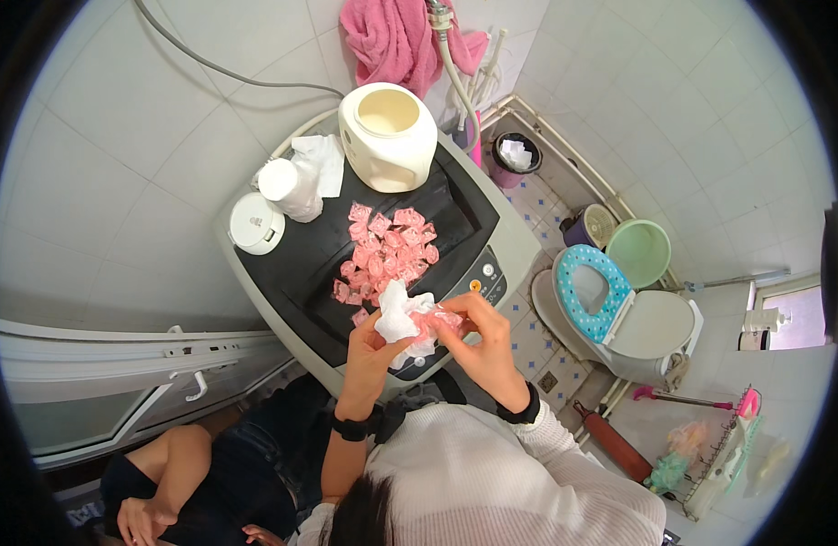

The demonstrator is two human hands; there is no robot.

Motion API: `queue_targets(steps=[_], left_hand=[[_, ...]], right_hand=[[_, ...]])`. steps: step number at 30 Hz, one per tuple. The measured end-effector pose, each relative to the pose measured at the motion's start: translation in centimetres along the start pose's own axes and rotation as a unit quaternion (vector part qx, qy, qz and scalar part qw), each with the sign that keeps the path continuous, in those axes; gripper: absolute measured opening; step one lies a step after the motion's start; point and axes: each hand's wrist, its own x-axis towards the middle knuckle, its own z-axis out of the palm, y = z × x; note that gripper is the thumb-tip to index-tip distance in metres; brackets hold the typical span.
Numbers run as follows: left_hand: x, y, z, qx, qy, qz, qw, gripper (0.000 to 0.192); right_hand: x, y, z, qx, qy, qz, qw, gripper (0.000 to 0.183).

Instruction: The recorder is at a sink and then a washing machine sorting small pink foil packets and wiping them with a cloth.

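A crumpled white tissue is held by my left hand, thumb on top of it. My right hand pinches a shiny pink translucent pod against the tissue's right side. Just beyond both hands, a loose pile of similar pink pods lies on the black lid of a top-loading washing machine. Behind the pile stands a cream plastic tub with its wide mouth uncovered. A round white cap rests at the lid's left edge, beside a roll of white tissue.
The machine's control panel is near my right hand. Another person's arm is at lower left, by a white-framed door. To the right are a toilet with a blue seat cover, a green basin and a waste bin.
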Motion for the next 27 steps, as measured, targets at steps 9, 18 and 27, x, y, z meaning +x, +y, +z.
queue_targets(steps=[9,18,27], left_hand=[[-0.3,0.6,0.7,0.032,0.016,0.018,0.999,0.047],[-0.4,-0.6,-0.1,0.054,0.055,0.025,0.997,0.032],[-0.3,0.0,0.7,0.045,0.091,0.034,0.994,0.022]], right_hand=[[-0.4,0.0,-0.5,0.122,-0.03,0.141,0.982,0.012],[-0.5,-0.5,-0.2,0.208,-0.059,0.209,0.954,0.013],[-0.8,-0.1,-0.1,0.296,-0.09,0.218,0.926,0.012]])
